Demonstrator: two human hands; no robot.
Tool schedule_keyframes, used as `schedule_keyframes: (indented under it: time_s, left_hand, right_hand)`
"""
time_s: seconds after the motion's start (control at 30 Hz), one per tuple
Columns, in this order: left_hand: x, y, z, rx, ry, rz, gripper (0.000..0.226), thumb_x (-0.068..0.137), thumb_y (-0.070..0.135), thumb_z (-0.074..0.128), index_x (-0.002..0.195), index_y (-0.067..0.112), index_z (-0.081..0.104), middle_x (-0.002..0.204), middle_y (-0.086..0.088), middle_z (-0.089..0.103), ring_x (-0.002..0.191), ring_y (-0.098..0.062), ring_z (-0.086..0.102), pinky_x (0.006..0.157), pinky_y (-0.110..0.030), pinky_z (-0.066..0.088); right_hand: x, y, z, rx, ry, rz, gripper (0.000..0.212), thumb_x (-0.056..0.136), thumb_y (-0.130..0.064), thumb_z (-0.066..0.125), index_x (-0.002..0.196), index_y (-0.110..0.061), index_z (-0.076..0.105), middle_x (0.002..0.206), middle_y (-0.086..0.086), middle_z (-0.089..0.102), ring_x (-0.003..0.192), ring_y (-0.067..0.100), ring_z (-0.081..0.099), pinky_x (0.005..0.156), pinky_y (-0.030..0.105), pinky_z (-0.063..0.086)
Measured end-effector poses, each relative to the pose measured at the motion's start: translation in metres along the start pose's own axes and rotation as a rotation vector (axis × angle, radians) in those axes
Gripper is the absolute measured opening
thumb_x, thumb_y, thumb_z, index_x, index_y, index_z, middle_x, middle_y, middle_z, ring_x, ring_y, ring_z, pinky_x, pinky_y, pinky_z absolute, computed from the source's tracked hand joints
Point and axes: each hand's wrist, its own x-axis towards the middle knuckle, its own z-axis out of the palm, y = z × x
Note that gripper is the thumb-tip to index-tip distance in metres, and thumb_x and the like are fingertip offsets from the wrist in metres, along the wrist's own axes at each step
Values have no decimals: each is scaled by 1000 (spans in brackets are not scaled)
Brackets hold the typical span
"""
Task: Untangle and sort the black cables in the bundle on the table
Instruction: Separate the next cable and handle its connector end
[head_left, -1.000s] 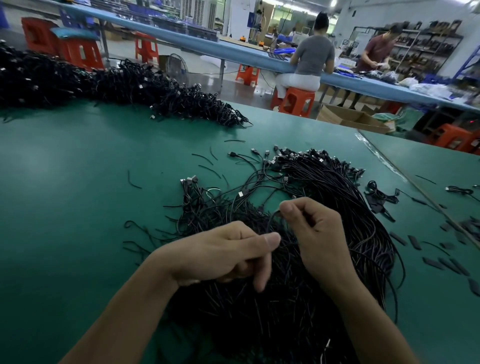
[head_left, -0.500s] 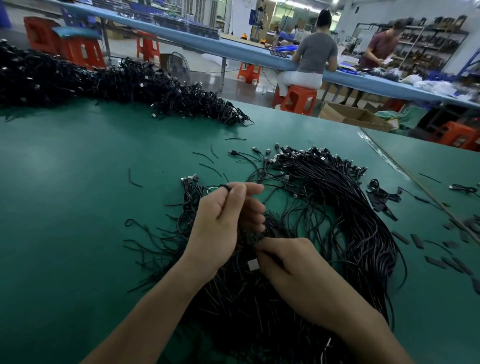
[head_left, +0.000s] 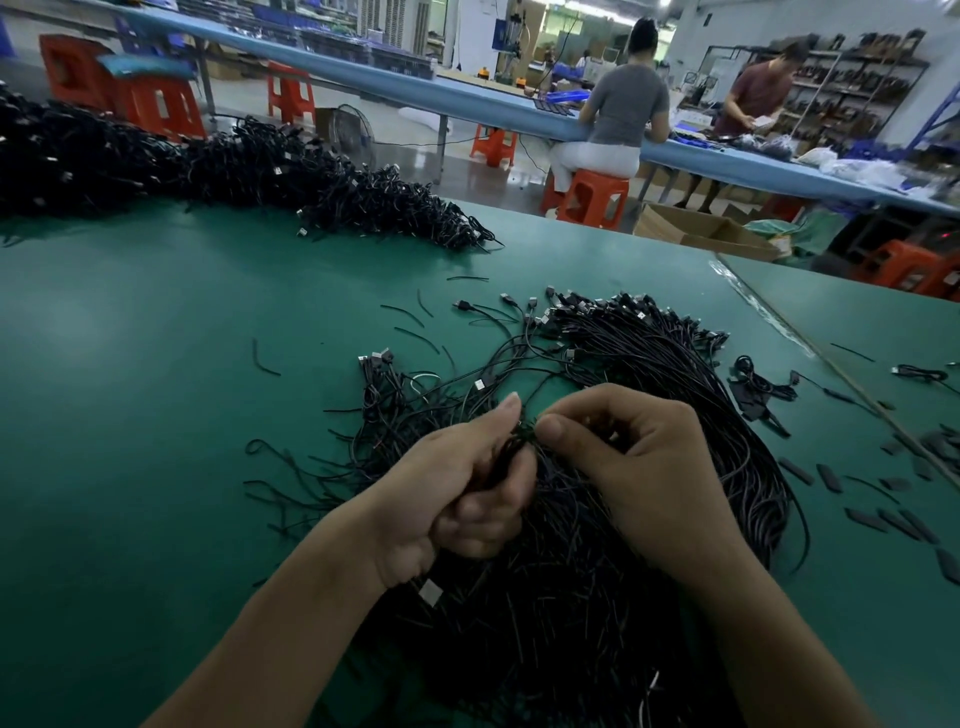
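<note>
One broad green-matted counter (head_left: 156, 415), filling most of the view. Beyond it, across an aisle, a long pale-blue workbench (head_left: 467, 101); two persons at it, one seated on an orange plastic stool (head_left: 592, 200), one standing further right. Open brown cardboard box (head_left: 696, 228) on the floor near the seated one.

Along the counter's far left edge: long ridge-shaped heap of black cables (head_left: 208, 166), metal plugs showing here and there.

Near edge, centre to right: bundle of thin black cables (head_left: 675, 374), lying on the counter, well apart from the far heap. Far end fanned, with a cluster of plug ends. Right flank in roughly parallel curved strands. Left flank ragged, loose ends and loops spread onto the mat.

Left hand (head_left: 457, 493) over the bundle's middle, grip clamped: fingers curled round a clump of strands, thumb straight, tip upward. Right hand (head_left: 639, 467) just beside it, grip clamped too: thumb and forefinger pinching a strand right at the left thumb tip, other fingers curled under. Bare forearms along the lower frame.

Right of the bundle: scattered short flat black sleeve pieces (head_left: 831, 475). Left and beyond: several short cut bits of black wire (head_left: 265, 361). Just below the left wrist: one silver rectangular plug (head_left: 430, 592) on the strands.
</note>
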Motion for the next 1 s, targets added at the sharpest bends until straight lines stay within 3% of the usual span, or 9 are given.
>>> schedule_keyframes:
  time_s: [0.17,0.27,0.33,0.43,0.53,0.63,0.77,0.87,1.0]
  left_hand:
    - [-7,11,-2,-406,-263,108,43,99,37,43,73,11,65,49,7,53,34,-1,36,35,-13,31]
    - [-2,7,2,-405,-13,329,39,96,34,49,90,8,78,68,0,68,52,-5,63,48,-16,52]
    - [3,2,0,-354,130,458,38,97,29,47,102,7,78,91,-8,76,80,-15,74,67,-23,59]
    - [11,-8,-7,9,348,593,36,99,28,45,115,7,71,111,-11,74,106,-23,71,85,-28,58]
    - [14,-18,-13,654,624,649,29,102,25,46,117,13,68,103,1,75,100,-10,72,85,-24,57]
    - [12,-16,-9,787,519,441,28,104,24,47,96,17,73,80,5,75,73,-4,71,65,-15,53]
    - [6,-10,3,575,285,213,54,98,50,38,63,20,66,47,1,57,34,-13,46,38,-19,36]
    - [-1,-4,7,435,167,114,64,97,60,34,60,18,66,40,5,42,31,-9,30,36,-17,26]
    - [-9,4,7,121,-85,68,54,100,49,39,60,16,54,41,7,40,30,-2,28,32,-14,28]
  right_hand:
    - [-6,3,10,22,-72,104,20,82,-47,63,76,-31,73,60,-9,62,51,1,45,48,17,36]
    - [-17,2,17,-119,-232,79,22,95,-35,61,75,-37,69,56,-11,55,46,4,41,45,16,31]
    - [-20,1,19,-237,-317,66,23,100,-33,56,80,-32,68,61,-7,57,49,10,45,46,28,38]
    - [-23,0,16,-449,-381,52,23,100,-36,51,87,-24,65,75,-10,60,68,9,55,61,38,49]
    - [-25,-8,10,-477,-385,8,35,95,-53,42,90,-25,63,84,-13,60,80,6,58,67,33,51]
    - [-23,-13,3,-450,-313,-47,31,95,-51,42,86,-30,63,85,-15,61,83,4,60,68,26,49]
    - [-16,-14,-9,-344,-147,-102,13,92,-37,63,81,-34,69,82,-15,64,81,6,63,69,15,46]
    - [-13,-13,-11,-238,-40,-92,9,86,-25,74,83,-34,73,83,-16,69,80,6,67,68,11,47]
    - [-12,-13,-8,-48,6,-21,9,81,-38,69,83,-31,74,78,-12,72,73,7,68,65,15,50]
